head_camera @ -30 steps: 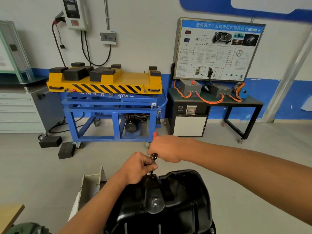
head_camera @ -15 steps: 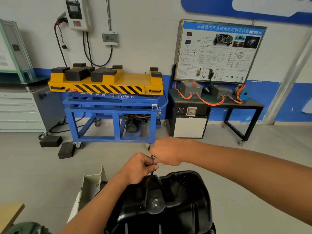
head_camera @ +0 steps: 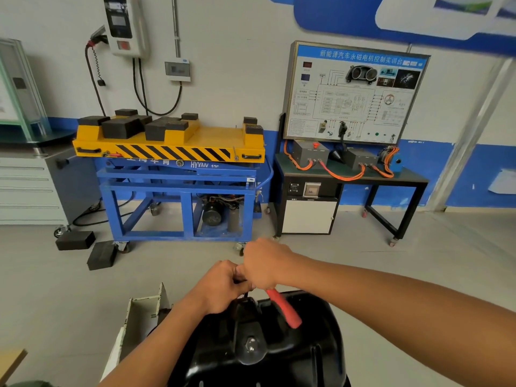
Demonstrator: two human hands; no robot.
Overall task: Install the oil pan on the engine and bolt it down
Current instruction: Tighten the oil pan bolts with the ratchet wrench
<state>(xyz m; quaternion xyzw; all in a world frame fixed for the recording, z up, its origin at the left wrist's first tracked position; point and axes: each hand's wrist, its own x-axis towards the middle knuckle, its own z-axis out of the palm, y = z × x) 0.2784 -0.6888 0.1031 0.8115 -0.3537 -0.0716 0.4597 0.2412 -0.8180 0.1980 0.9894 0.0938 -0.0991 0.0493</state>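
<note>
I am gripping a red-handled wrench [head_camera: 283,307] in my right hand [head_camera: 265,263], the handle slanting down toward the lower right over the black pan [head_camera: 293,356]. The pan is filling the bottom centre of the frame. My left hand [head_camera: 223,286] is touching the right one, its fingers curling round the wrench's head at the pan's far rim. The bolt beneath them is hidden. A yellow-topped blue cart [head_camera: 173,152] is standing at centre left, a wiring board [head_camera: 354,93] at upper right.

The training board [head_camera: 354,93] is headed "新能源汽车永磁电机控制实训台"; the blue lift cart [head_camera: 178,188] reads partly "HYX".
</note>
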